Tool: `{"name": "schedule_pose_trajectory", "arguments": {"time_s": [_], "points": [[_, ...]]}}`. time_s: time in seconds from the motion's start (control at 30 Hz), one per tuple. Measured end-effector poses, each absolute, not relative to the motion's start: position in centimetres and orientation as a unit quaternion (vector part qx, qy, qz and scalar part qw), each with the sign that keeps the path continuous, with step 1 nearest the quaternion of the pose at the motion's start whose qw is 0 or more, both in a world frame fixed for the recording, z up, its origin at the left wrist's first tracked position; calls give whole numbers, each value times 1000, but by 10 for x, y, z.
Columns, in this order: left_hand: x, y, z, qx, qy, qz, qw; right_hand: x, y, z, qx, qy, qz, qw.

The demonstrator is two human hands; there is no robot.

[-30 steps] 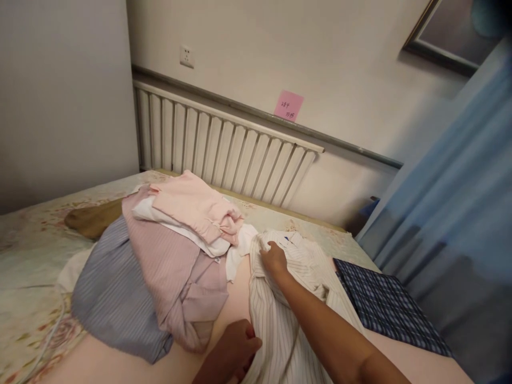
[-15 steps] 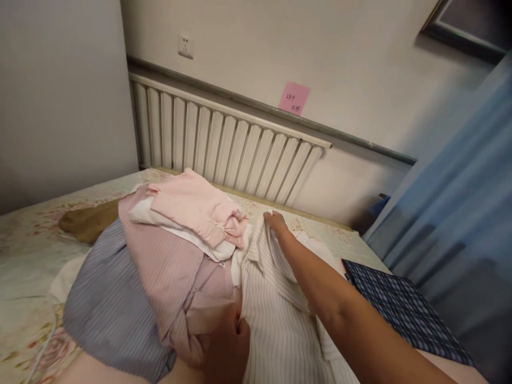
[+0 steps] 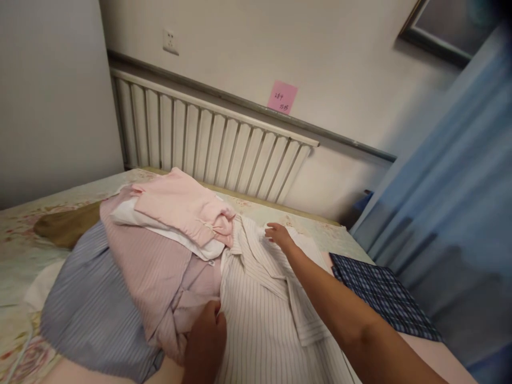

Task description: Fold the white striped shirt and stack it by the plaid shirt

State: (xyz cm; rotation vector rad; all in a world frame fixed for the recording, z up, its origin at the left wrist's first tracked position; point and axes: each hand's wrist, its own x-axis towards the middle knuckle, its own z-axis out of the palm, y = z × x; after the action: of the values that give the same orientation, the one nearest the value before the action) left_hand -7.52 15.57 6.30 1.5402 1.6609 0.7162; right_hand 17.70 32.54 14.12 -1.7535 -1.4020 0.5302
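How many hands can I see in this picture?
2: the left hand at the left edge of the striped white shirt, and the right hand near the shirt's far end. Both are in plain sight.

pink note (image 3: 282, 97) on the wall (image 3: 344, 74) above the radiator (image 3: 218, 141) had two short handwritten lines in dark ink. top line started with 2, ended in what looked like 4, middle mark unclear; lower line wasn't legible.

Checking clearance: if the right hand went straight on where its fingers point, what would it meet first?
Probably the striped shirt: its upper folds lie just ahead of the right hand. If the hand is above them, perhaps the pink garment beyond; depth is unclear.
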Motion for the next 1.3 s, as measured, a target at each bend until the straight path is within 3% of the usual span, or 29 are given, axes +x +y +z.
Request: {"name": "schedule_pose_trajectory", "arguments": {"time_s": [0.17,0.5,0.67,0.9,1.13,1.3], "points": [[-76,159,66,602,650,264,382,205,206,124,-685,-596,169,384],[-76,167,64,623,651,241,362,226,-6,29,-673,-656,24,340],[-76,171,64,633,657,220,345,237,-31,18,-658,-686,-6,311],[-77,176,60,645,655,203,339,268,-27,24,-742,-592,-87,302],[-77,178,55,651,655,191,332,288,-26,4,-722,-657,-125,176],[-76,178,55,654,654,180,336,289,-26,-1,-707,-669,-162,164]]}}
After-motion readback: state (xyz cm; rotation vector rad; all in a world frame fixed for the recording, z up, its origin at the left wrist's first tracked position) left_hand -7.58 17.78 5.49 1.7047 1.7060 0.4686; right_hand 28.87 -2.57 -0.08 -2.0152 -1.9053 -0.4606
